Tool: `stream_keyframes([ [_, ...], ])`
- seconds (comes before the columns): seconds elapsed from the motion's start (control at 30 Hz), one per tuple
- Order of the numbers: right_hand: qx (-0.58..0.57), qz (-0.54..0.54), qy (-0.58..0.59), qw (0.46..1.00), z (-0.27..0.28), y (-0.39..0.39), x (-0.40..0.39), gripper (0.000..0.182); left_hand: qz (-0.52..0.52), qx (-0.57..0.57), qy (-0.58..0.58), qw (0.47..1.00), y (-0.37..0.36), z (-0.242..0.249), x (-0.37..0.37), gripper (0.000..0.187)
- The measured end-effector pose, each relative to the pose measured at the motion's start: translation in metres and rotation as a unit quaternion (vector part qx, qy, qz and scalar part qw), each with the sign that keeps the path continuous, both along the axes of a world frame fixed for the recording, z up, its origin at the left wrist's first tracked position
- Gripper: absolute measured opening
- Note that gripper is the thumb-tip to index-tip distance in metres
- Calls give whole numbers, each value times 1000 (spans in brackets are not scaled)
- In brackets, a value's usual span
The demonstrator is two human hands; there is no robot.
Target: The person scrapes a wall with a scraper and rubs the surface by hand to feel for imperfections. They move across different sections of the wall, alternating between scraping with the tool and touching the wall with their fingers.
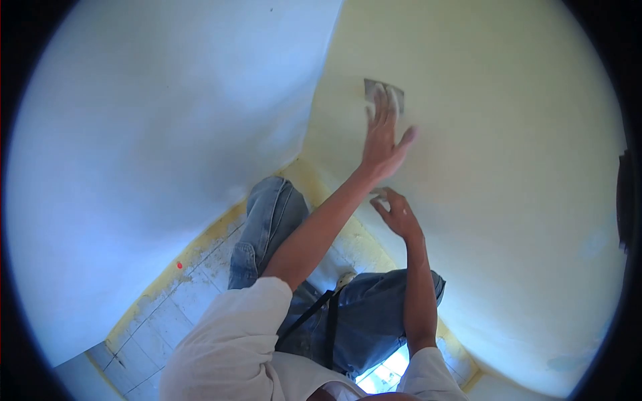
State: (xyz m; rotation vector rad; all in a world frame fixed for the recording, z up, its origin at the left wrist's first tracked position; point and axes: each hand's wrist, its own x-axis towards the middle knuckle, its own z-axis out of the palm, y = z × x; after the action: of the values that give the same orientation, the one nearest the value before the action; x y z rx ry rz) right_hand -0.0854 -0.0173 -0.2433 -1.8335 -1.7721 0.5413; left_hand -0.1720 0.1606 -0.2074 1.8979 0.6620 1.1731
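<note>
My left hand is raised against the yellowish wall, its dusty fingers pressing a thin grey rectangular blade to the surface. The blade looks like a flexible putty scraper, partly covered by the fingertips; the thumb stands out to the right. Lower down and close to the same wall, my right hand has curled fingers with pale smears on them. A thin greyish edge shows at its fingertips, too small to name.
A bluish-white wall meets the yellowish one in a corner. My bent knees in jeans are close to both. Below is a dirty tiled floor with a yellow border and a small red object. A dark object stands at the right edge.
</note>
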Motion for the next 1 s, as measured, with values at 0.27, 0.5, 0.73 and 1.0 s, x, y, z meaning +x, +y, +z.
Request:
stream_keyframes([
  [0.27,19,-4,28,999,-11,4,2,28,10,-46,-12,999,2,-13,1,99],
  [0.5,177,-55,-185,965,67,46,-37,48,-221,-251,-166,928,47,-11,-63,71],
  [0.73,71,10,-529,845,88,113,-29,76,-172,-238,-201,935,53,-25,-53,71],
  [1.0,44,41,-695,717,141,116,-3,79,-99,-225,-183,952,69,-14,-84,55],
])
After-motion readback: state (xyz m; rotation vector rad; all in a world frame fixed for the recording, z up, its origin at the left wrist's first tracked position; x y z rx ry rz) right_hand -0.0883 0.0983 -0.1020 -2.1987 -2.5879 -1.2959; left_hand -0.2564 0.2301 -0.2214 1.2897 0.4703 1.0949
